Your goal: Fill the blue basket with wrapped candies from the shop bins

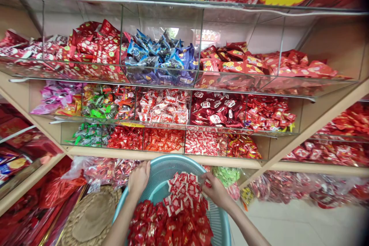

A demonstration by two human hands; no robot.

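Observation:
A teal plastic basket [152, 175] is in front of me below the shelves. My left hand [139, 178] is closed over its left back rim, fingers bent around the edge. My right hand [215, 190] is closed at the right rim, with its fingertips turned inward next to the candies; whether a candy is also between them is hard to make out. Inside the basket lies a heap of red-wrapped candies [173, 226]. White-and-red wrapped candies [186, 192] are piled on its back part.
Glass-fronted shelves of wrapped candies [165, 55] rise ahead, with a wooden ledge [115, 153] just beyond the basket. A round woven stool [90, 215] stands at the left. Bagged candies [288, 186] sit under the shelves at right, above the tiled floor [288, 219].

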